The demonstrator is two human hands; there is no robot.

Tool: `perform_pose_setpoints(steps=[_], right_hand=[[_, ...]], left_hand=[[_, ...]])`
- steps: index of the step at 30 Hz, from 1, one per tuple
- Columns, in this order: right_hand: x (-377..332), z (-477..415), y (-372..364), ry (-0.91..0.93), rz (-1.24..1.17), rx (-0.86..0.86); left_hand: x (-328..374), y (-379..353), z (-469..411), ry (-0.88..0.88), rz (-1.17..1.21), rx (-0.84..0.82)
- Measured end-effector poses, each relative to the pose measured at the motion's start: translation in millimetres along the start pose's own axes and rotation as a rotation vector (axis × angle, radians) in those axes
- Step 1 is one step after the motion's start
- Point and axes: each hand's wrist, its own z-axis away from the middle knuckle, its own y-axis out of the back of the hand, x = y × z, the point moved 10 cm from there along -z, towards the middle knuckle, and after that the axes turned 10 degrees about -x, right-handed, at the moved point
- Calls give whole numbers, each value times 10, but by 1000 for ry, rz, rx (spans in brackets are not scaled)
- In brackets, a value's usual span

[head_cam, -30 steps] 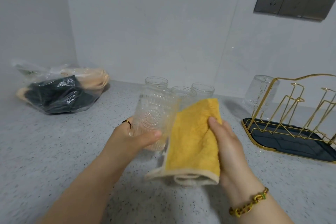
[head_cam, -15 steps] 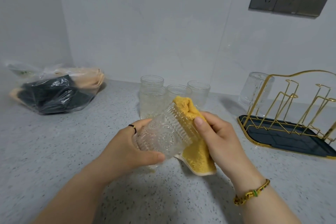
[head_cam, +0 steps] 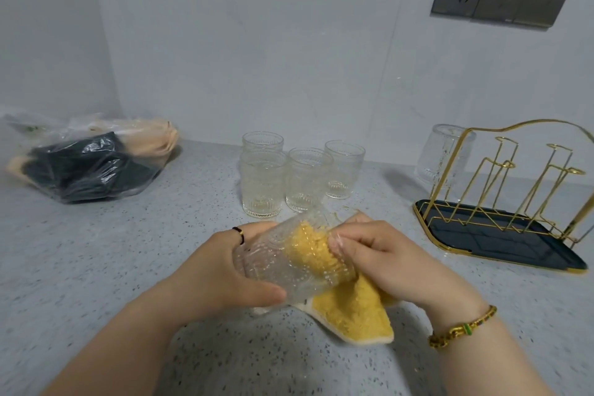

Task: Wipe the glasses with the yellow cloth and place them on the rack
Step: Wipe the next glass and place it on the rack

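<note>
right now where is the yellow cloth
Head view, centre front: the yellow terry cloth is stuffed into the clear embossed glass tumbler gripped sideways by the left hand, its tail hanging under the right hand.

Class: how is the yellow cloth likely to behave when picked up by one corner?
Probably floppy: the yellow cloth droops below the held glass and bunches inside it. Likely not slippery, given its nubby pile.

soft even indoor light, faint shadows on the counter (head_cam: 96, 267), glare on the plastic bag (head_cam: 93, 167), wide-angle bending at edges, slight blur
</note>
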Motion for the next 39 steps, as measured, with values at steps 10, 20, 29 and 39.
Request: perform_pose_setpoints(steps=[10,20,29,39], right_hand=[[6,131,377,52,-363,441],[-192,126,277,182,-299,348],[-114,238,446,142,-248,559],[-112,55,146,66,-175,167]], left_hand=[[-144,56,-1,42,286,69],[-176,46,-60,-44,775,63],[-114,20,-34,-5,599,-11],[-158,-38,-13,65,368,-32]])
